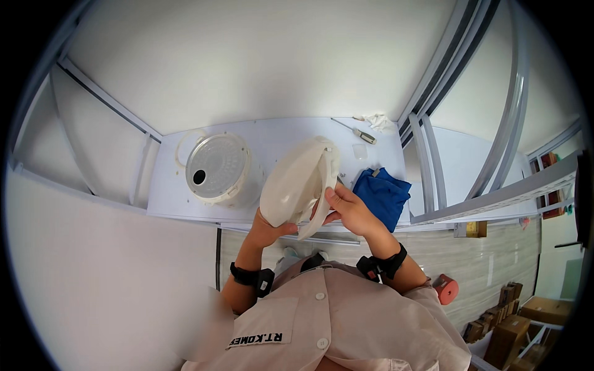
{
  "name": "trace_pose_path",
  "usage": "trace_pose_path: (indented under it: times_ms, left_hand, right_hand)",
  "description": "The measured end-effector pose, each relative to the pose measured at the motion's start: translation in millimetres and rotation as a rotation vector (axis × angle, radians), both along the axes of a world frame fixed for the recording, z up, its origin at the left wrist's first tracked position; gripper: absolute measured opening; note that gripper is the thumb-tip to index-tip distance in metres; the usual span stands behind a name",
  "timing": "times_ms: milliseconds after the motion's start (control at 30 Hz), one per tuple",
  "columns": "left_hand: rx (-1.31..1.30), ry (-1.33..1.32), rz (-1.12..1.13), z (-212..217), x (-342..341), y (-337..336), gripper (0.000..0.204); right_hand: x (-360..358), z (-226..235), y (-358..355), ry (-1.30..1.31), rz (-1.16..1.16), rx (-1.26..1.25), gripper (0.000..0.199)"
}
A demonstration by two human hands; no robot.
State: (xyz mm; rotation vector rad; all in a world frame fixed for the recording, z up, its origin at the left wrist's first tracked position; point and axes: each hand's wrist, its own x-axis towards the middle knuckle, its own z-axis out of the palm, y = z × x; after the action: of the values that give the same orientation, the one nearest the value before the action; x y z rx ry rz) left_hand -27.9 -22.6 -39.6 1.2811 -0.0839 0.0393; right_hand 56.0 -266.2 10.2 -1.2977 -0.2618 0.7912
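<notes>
Both hands hold a white domed plastic lid [289, 182], which looks like an appliance lid, tilted up over the front of the table. Its outer shell and a curved rim piece stand apart, with a dark gap between them. My left hand [270, 230] grips the shell's lower end, its fingers partly hidden beneath it. My right hand [351, 211] is closed on the rim piece from the right, thumb on the outside. Left of the lid sits a round white appliance body [244, 190], like a rice cooker, topped by a grey disc [221, 157] with a black hole.
On the white table [272, 130], a screwdriver [364, 135] lies at the back right near crumpled white material [378, 122]. A small clear piece [360, 152] and a blue cloth [383, 196] are nearer. Grey frame posts [427, 154] border the right side.
</notes>
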Motion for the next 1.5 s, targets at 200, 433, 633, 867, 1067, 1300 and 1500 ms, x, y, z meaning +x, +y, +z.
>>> trace_pose_path:
  times_ms: [200,433,633,867,1067,1300,1500]
  left_hand:
    - [0.031,0.016,-0.035,-0.9,-1.7,8.2,0.096]
    - [0.033,0.019,-0.086,-5.7,-6.9,16.8,0.095]
    - [-0.02,0.041,-0.109,-5.8,-11.5,11.9,0.097]
    - [-0.037,0.036,-0.119,-19.3,-15.0,17.0,0.091]
    - [0.008,0.017,-0.145,-6.1,-10.9,6.9,0.094]
    - [0.052,0.058,-0.13,-8.9,-14.0,5.7,0.094]
    - [0.009,0.028,-0.107,0.0,-11.2,-3.8,0.093]
  right_hand:
    - [-0.7,-2.9,-1.2,-0.089,0.03,0.145,0.046]
    - [-6.3,0.2,0.6,-0.144,0.072,0.155,0.042]
    - [-10.3,5.1,0.8,-0.192,0.068,0.159,0.041]
    - [-13.1,8.9,-1.7,-0.308,0.088,0.149,0.039]
    - [-11.9,-3.8,-5.5,-0.259,0.041,0.143,0.039]
    - [-10.2,-1.1,-5.0,-0.197,0.004,0.098,0.043]
    - [-7.8,-2.3,-1.3,-0.121,-0.074,0.087,0.045]
